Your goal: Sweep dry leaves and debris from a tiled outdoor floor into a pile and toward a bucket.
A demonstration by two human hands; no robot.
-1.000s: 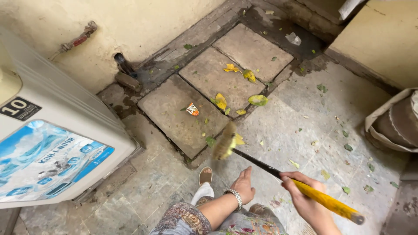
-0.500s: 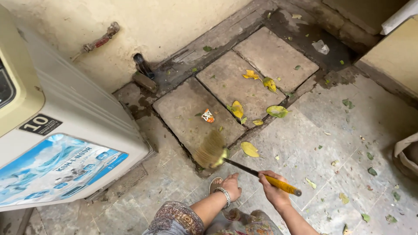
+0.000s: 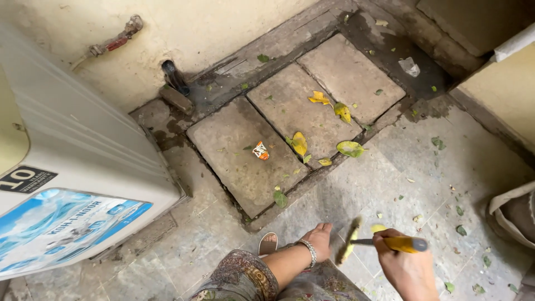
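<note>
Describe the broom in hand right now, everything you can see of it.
The broom is short, with a yellow handle capped grey at the end and a dark thin neck leading to pale straw-like bristles, blurred with motion. The right hand grips the handle. It lies roughly level above the grey floor, bristles close beside the left hand.

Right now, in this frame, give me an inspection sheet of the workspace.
Surface: grey tiled floor, dusty, with stone slabs over a drain.
Job's things: broom, yellow handle, head blurred.
Clutter: yellow leaves, green leaf bits, small orange wrapper.
Grippers: right hand grips the broom handle; left hand open, resting on the knee.
Cables: nothing seen.
Surroundings: white appliance at left, wall tap, sack at right.
</note>
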